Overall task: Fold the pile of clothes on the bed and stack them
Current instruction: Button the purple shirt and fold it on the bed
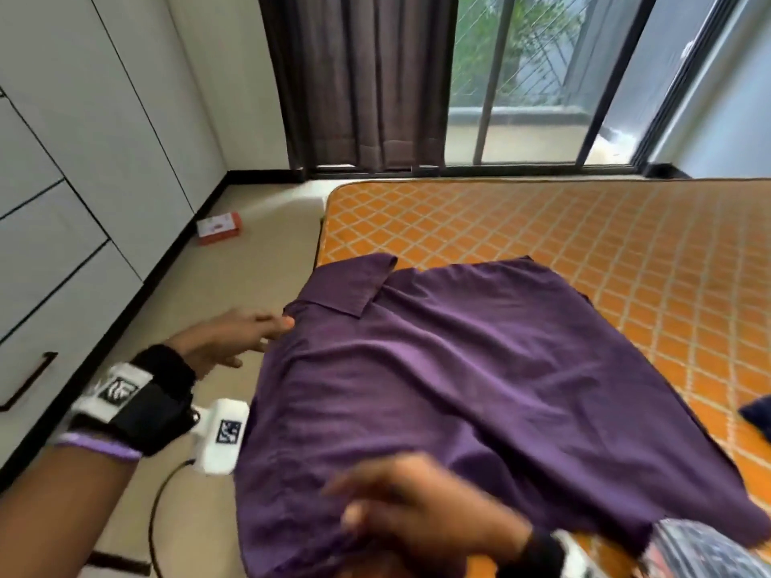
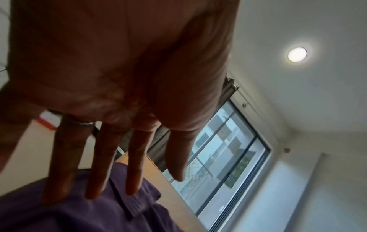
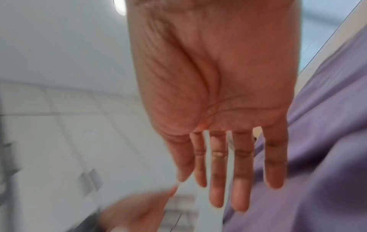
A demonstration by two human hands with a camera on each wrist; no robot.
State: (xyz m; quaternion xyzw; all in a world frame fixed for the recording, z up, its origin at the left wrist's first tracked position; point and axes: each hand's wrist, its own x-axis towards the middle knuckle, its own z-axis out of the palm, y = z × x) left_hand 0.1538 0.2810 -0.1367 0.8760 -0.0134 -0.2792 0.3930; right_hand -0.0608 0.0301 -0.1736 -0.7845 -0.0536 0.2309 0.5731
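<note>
While the purple shirt (image 1: 459, 390) lies spread across the lower middle of the frame on the bed (image 1: 584, 244), I see my left hand (image 1: 233, 335) with straight fingers at its collar and my right hand (image 1: 417, 515) flat near the hem. Its left side overhangs the bed edge, so a careless sweep could drag it floorward.

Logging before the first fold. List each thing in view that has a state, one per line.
purple shirt: spread flat on the bed, collar at the corner, unfolded
left hand: open, fingertips at the shirt's collar edge
right hand: open, over the shirt's near edge
curtain: drawn partway
ceiling light: on
</note>
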